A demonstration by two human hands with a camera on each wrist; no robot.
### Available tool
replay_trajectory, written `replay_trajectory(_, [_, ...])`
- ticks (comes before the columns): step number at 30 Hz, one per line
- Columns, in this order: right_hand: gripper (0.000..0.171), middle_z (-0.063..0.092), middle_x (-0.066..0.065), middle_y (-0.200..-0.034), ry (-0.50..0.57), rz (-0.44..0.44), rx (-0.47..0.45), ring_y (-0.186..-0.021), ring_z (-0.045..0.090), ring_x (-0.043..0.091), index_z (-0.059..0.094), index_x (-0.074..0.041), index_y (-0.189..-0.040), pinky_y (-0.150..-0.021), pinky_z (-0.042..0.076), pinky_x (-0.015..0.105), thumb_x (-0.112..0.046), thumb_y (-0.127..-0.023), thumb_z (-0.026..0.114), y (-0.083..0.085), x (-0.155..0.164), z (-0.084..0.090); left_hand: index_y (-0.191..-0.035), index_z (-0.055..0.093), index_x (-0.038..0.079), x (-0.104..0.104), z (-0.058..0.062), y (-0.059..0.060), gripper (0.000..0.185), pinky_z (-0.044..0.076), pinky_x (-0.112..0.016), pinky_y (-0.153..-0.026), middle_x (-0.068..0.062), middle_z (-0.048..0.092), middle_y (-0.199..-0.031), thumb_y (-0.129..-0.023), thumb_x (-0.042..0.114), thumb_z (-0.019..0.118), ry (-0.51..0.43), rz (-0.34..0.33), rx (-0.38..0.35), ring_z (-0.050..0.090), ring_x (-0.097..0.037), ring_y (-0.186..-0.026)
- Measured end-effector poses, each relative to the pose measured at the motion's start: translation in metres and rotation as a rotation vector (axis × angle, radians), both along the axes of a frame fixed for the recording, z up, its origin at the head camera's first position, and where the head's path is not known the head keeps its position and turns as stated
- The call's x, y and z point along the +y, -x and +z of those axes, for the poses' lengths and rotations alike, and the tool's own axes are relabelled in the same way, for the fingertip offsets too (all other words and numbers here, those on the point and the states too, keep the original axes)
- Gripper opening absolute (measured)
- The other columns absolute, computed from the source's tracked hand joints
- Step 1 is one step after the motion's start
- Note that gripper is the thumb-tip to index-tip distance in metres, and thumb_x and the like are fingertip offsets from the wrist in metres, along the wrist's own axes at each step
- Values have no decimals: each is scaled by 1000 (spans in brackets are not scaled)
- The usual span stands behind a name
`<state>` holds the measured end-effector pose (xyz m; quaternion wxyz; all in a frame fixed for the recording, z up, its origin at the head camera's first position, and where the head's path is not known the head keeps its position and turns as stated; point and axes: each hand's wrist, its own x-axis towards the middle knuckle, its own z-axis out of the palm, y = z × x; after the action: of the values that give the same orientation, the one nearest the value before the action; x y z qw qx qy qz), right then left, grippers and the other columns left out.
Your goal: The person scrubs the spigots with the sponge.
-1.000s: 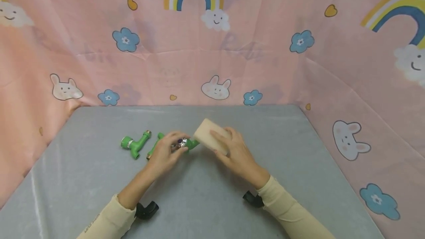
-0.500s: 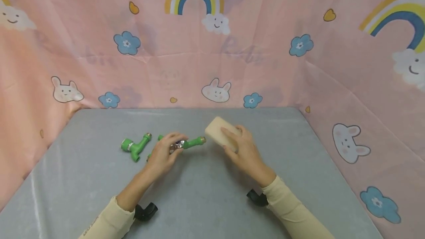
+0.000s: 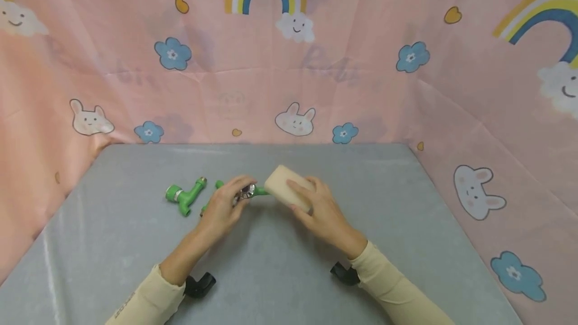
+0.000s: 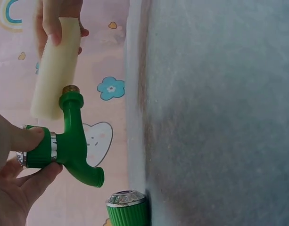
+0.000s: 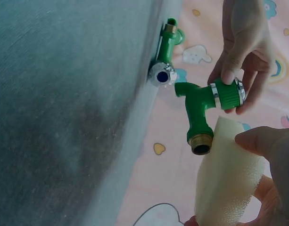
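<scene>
My left hand [image 3: 226, 202] pinches a green plastic tap [image 4: 74, 143] by its ribbed knob, thumb on one side and fingers on the other. The tap is raised above the table, its brass threaded end [image 5: 201, 143] pointing towards my right hand. A cream block-shaped sponge [image 3: 286, 187] is gripped in my right hand [image 3: 325, 212], thumb and fingers on opposite sides. In the right wrist view, the sponge lies right along the threaded end. Seen from the head, it covers that end of the tap.
On the grey table [image 3: 289, 275], another green tap [image 3: 185, 197] lies at the left. A third green tap [image 5: 166, 52] lies close behind my left hand, mostly hidden in the head view. A pink patterned cloth [image 3: 361, 94] hangs around the back and sides.
The sponge moved right, baring the tap's threaded end half a second ago, and has come back left over it. My left hand keeps its hold on the tap, nearly in place.
</scene>
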<state>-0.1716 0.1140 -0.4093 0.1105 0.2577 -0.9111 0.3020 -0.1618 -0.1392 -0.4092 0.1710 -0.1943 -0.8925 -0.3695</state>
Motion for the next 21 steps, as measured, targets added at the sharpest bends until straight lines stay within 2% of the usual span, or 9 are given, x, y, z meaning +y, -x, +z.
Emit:
replay_trajectory(4, [55, 49, 29, -140, -22, -15, 7, -123, 49, 45, 58, -20, -144, -87, 55, 56, -22, -91, 74, 2, 0, 1, -121, 69, 7, 3, 1, 2, 44, 58, -48, -99, -15, 66, -131, -81, -8, 78, 16, 16, 31, 66, -32, -118])
replay_trajectory(15, [55, 48, 29, -141, -31, -54, -16, -123, 49, 46, 59, -20, -143, -86, 56, 55, -22, -91, 76, 3, 5, 1, -124, 67, 6, -1, 2, 1, 43, 59, -46, -98, -16, 66, -133, -83, -7, 76, 43, 6, 3, 68, -31, -115])
replay_trajectory(21, [51, 48, 32, -142, -48, -57, -21, -126, 48, 48, 57, -17, -145, -91, 54, 59, -24, -96, 70, 7, 10, 3, -125, 67, 5, -2, 0, 0, 44, 58, -46, -100, -16, 66, -133, -83, -6, 76, 60, 11, 32, 67, -32, -118])
